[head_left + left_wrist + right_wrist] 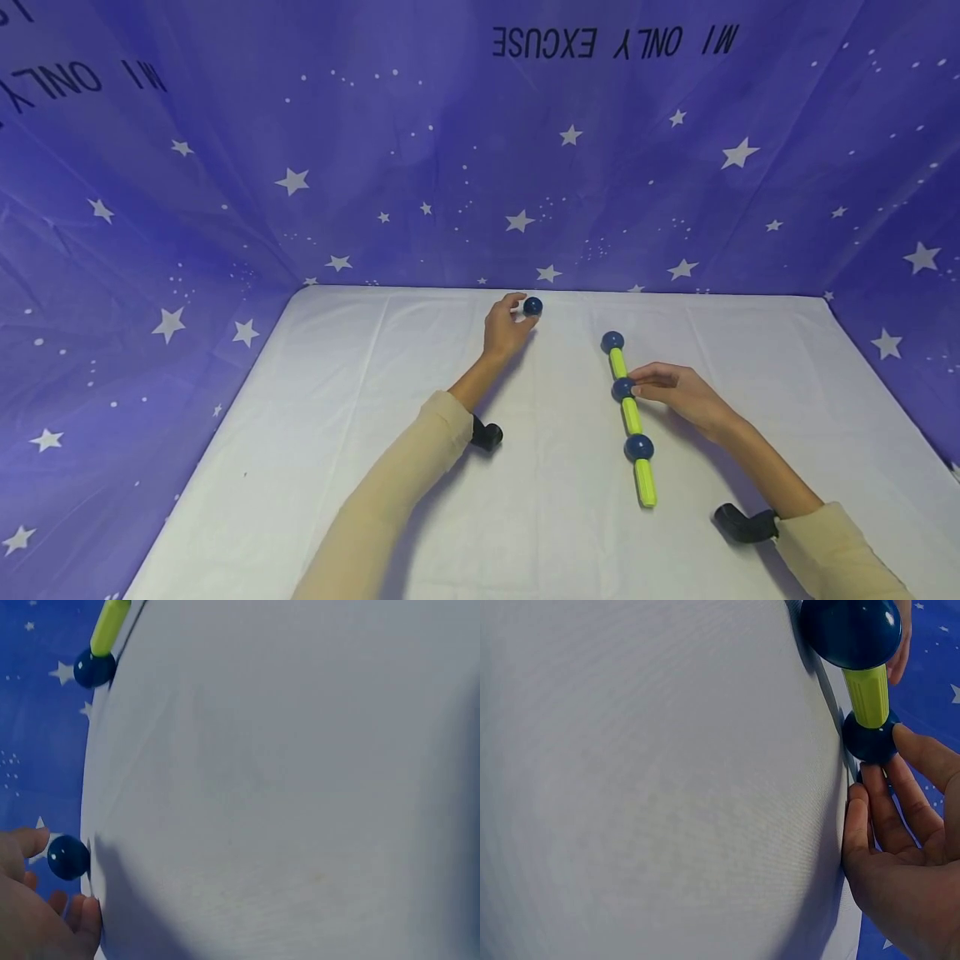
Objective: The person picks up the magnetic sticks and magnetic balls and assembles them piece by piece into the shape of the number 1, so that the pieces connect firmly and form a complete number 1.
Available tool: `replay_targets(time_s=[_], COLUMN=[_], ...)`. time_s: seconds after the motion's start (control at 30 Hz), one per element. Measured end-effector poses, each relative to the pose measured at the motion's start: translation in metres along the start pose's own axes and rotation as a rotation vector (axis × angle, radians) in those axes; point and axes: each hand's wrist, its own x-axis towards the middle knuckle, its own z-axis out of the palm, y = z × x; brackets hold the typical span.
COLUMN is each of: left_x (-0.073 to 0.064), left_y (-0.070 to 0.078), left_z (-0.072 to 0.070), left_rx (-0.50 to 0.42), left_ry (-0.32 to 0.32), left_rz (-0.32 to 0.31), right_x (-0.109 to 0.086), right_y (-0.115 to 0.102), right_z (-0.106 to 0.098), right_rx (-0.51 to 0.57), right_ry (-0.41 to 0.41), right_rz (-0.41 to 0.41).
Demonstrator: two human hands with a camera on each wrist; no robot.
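A chain of yellow-green rods (632,417) and dark blue balls lies on the white-covered table, running from front to back. My right hand (686,398) pinches the chain's middle ball (871,741) between thumb and fingers. One blue ball (612,341) tops the chain's far end; a larger-looking ball (639,447) sits nearer me, with a rod beyond it. By the table's far edge, my left hand (506,333) spreads its thumb and fingers about a loose blue ball (69,857). A gap shows between that ball and the lower fingers in the left wrist view.
The white cloth (315,467) covers the table. Purple-blue fabric with stars (420,167) rises behind it and at both sides. A black curved piece (487,435) is at the left wrist, and another black piece (742,525) at the right wrist.
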Motion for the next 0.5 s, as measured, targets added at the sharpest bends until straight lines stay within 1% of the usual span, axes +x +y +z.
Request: replay_targets(time_s=[0.27, 0.37, 0.5], left_x=[0.012, 0.015, 0.017], left_y=[-0.002, -0.001, -0.001], left_z=[0.004, 0.006, 0.008], left_rx=[0.085, 0.123, 0.151], left_ry=[-0.034, -0.046, -0.055], left_rz=[-0.058, -0.066, -0.071], right_x=[0.000, -0.001, 0.000], right_y=[-0.001, -0.001, -0.001], right_z=[0.000, 0.000, 0.000], right_rx=[-0.001, 0.006, 0.006], right_ry=[-0.003, -0.005, -0.007], right_rz=[-0.001, -0.001, -0.002])
